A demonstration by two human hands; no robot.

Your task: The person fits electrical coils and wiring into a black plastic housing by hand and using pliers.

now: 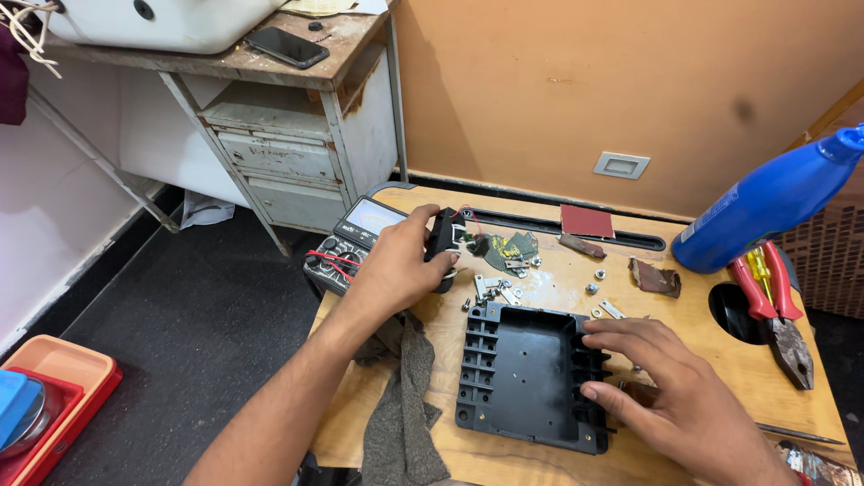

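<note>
My left hand (396, 267) grips a small black component (444, 237) with red wires, held just above the wooden desk (504, 459) beside a multimeter (346, 245). My right hand (661, 382) rests flat on the right edge of a black plastic housing (517, 369), fingers spread over its ribbed side. The housing lies open side up in the middle of the desk. Small screws and metal brackets (495, 288) are scattered between the two hands.
A grey rag (400, 405) hangs over the desk's near left edge. Red-handled pliers (778, 310) and a blue bottle (765, 202) sit at the right. Sandpaper pieces (587, 220) lie at the back. A worn metal cabinet (288, 135) with a phone (286, 47) stands left.
</note>
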